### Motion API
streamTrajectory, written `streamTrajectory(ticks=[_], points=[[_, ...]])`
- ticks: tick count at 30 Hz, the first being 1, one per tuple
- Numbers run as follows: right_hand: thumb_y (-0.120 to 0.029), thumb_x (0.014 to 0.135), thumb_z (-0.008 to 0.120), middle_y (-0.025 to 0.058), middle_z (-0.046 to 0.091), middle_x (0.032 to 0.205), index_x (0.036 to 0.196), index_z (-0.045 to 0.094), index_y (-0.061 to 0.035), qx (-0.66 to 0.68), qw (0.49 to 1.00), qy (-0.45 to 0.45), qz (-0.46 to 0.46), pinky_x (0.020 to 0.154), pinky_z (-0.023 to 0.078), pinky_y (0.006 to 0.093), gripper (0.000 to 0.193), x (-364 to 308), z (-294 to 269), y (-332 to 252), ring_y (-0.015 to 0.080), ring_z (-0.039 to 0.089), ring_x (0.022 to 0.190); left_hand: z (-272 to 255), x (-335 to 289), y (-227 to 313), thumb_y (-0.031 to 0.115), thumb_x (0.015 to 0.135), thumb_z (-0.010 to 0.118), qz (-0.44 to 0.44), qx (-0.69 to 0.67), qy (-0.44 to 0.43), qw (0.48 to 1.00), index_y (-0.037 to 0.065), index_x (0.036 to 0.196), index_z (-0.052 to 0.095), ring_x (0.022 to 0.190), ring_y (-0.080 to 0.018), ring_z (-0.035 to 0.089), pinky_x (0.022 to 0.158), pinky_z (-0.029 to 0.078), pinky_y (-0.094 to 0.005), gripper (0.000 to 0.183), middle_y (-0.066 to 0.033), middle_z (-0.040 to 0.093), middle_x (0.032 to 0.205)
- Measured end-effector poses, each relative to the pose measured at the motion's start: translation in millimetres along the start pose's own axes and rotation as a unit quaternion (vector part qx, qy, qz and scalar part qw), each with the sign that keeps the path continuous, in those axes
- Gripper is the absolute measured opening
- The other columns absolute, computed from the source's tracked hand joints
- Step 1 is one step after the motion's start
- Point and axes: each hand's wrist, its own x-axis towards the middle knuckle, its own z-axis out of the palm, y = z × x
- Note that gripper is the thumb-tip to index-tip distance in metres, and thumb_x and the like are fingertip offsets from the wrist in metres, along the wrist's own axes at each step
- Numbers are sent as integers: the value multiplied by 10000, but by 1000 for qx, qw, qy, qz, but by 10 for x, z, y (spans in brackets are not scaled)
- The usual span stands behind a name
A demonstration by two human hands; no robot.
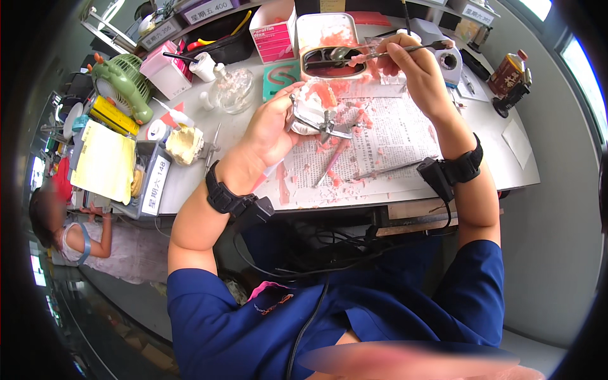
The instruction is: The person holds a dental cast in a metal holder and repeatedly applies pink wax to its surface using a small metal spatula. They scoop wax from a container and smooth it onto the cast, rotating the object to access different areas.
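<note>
My left hand (269,130) is closed around a metal dental articulator (328,130), tilted up over the desk. Set in it is a white plaster cast (306,115) with a curved rim of pink wax (327,95) along its top. My right hand (413,63) grips a wax spatula (437,45) in its fingers. The spatula's working end reaches left over an open metal tin (339,75), where pink wax is smeared and a rounded metal piece shows. Exactly what the tip touches is too small to tell.
Newspaper (396,142) with wax crumbs lies under my hands, carrying a pink-smeared tool (335,159). Leftward are a glass burner (232,87), a yellowish cast (184,144) and a green fan (123,85). A brown bottle (508,69) stands right. Another person (88,240) sits far left.
</note>
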Motion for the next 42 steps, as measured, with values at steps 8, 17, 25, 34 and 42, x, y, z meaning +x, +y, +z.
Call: streamTrajectory(ticks=[8,17,25,34,42], points=[[-214,1018,449,33,614,824,996,588,24,-32,999,12,30,713,445,234,277,38,-33,123,83,536,738,68,-84,-18,237,1014,387,10,-4,-35,999,131,1305,364,1053,-271,623,802,545,-469,311,-122,569,1224],[-227,1022,433,31,612,806,970,594,19,16,999,-44,-9,696,440,232,298,-51,-8,-125,78,531,724,108,-96,-47,216,1010,339,22,-33,-52,998,52,1315,381,1135,-293,576,914,517,-498,348,-151,535,1280],[-222,1021,441,27,598,805,962,591,18,18,998,-60,-9,683,433,234,289,-59,37,-124,79,514,721,64,-51,-96,206,1008,367,41,-28,-11,999,42,1312,398,1147,-303,577,925,524,-477,347,-165,536,1285],[-228,1020,443,21,585,804,947,586,9,-5,997,-76,-15,669,423,232,286,-69,22,-159,76,503,718,47,-29,-105,202,1003,370,50,-29,-19,998,34,1300,426,1122,-314,595,891,536,-461,345,-174,569,1247],[-198,1013,424,30,588,824,940,581,8,-5,1000,-26,-3,699,424,236,270,-27,-23,-105,80,529,764,117,-70,-35,173,987,346,49,-39,-26,998,71,1203,439,1049,-239,625,868,527,-372,256,-128,605,1158]])
